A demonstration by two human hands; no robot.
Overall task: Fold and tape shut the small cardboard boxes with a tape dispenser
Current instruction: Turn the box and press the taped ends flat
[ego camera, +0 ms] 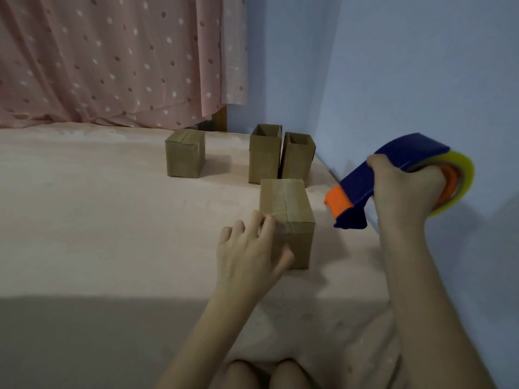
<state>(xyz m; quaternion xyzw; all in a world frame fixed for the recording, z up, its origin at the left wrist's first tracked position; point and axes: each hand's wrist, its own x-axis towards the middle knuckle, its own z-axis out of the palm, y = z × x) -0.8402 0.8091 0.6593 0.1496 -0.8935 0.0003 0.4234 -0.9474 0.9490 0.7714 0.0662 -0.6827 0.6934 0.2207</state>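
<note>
Bare knees (269,373) sit at the bottom edge, nearest the viewer, on a pale pink bed sheet (112,220). Just beyond them stands the nearest box (289,217), a small brown cardboard carton with its top flaps folded flat and clear tape running along the centre seam and down its front face. A left hand (250,254) rests against this box, fingers spread and relaxed over its near left corner, thumb against the front face, steadying rather than gripping. To the right of the box and raised clear of it, a right hand (407,189) is wrapped firmly around a blue tape dispenser (390,175), whose orange cutter end points toward the box and whose roll of clear tape sits behind the knuckles. Behind the nearest box stand two open boxes (280,155), side by side and touching, tops not yet folded. Left of those, well apart, sits a closed box (185,157). Behind everything hangs a pink dotted curtain (120,60). Taping of the nearest box looks finished; next likely comes setting it aside and folding an open one, which needs both hands.
</note>
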